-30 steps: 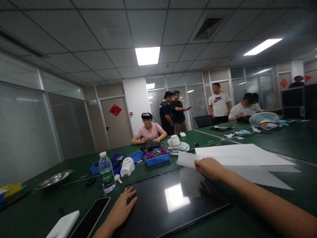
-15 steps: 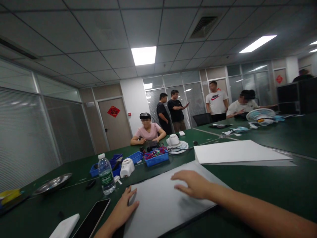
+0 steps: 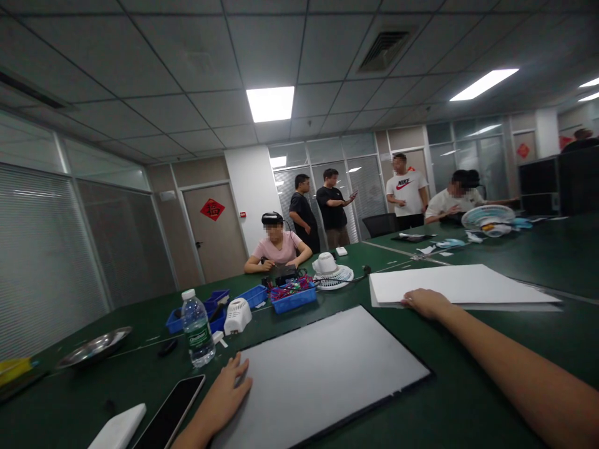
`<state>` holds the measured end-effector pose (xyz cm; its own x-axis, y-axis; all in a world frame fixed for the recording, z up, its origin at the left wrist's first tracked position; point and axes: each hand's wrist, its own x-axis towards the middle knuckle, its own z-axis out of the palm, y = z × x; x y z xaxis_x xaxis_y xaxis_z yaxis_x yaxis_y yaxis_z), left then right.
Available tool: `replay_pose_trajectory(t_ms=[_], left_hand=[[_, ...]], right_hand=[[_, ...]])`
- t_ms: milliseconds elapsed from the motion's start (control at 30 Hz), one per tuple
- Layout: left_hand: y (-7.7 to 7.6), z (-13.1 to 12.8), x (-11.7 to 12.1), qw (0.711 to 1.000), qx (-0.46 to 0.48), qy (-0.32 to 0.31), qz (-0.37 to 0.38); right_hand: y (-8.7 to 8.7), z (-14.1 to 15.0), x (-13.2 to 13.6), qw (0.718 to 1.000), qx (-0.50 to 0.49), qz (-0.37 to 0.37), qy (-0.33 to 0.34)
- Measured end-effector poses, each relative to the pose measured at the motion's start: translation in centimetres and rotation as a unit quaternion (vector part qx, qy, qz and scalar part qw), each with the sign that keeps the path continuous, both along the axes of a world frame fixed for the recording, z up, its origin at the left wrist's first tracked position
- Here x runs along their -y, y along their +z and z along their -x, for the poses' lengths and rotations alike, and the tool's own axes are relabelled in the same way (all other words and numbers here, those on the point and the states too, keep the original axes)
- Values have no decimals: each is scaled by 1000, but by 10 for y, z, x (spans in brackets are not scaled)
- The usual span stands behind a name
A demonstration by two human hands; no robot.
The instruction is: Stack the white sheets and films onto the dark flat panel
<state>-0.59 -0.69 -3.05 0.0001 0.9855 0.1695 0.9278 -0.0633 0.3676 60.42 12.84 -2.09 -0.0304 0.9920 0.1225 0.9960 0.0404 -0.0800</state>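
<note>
A white sheet [image 3: 322, 368] lies flat on a black board [image 3: 412, 381] on the green table in front of me. My left hand [image 3: 228, 390] rests open at the sheet's near left corner, fingers flat on it. My right hand [image 3: 425, 302] reaches out to the near edge of a stack of white sheets [image 3: 458, 284] further right; its fingers lie on the top sheet, curled slightly, with nothing lifted.
To the left stand a water bottle [image 3: 197, 328], a black phone [image 3: 171, 415], a white box [image 3: 119, 428] and a metal dish [image 3: 93, 347]. Blue trays [image 3: 296, 296] and white fan parts [image 3: 332, 272] sit further back. Several people sit or stand beyond the table.
A second ago my right hand pulled a sheet off the stack; it laid it over the black board, smoothed it, and has now moved back to the stack. My left hand stayed put.
</note>
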Motion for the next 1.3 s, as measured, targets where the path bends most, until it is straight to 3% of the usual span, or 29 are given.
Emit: replay_pose_trajectory(t_ms=[133, 367, 600, 733, 867, 1000, 1100, 1133, 1200, 1300], left_hand=[[-1, 1, -1, 1000, -7, -3, 2], [-4, 4, -3, 1000, 6, 3, -8], [-8, 10, -4, 1000, 17, -8, -14], [-10, 12, -5, 1000, 17, -15, -11], [-10, 9, -4, 1000, 14, -19, -1], [-7, 2, -2, 1000, 13, -20, 10], [-3, -2, 0, 1000, 13, -17, 18], [-1, -3, 1, 1000, 13, -17, 19], [0, -4, 1, 1000, 13, -17, 19], [-1, -2, 0, 1000, 13, -18, 15]], right_hand=[[4, 13, -5, 999, 45, -24, -13], [16, 36, 14, 994, 72, -76, -44], [49, 81, 44, 981, 67, -180, -20], [61, 135, 74, 973, 74, -192, 102], [48, 202, 121, 947, 86, -150, 271], [27, 248, 168, 893, 47, -97, 436], [27, 253, 183, 845, -39, -92, 526], [30, 251, 183, 848, -56, -104, 516], [35, 243, 178, 884, -55, -125, 447], [38, 232, 166, 932, -9, -98, 350]])
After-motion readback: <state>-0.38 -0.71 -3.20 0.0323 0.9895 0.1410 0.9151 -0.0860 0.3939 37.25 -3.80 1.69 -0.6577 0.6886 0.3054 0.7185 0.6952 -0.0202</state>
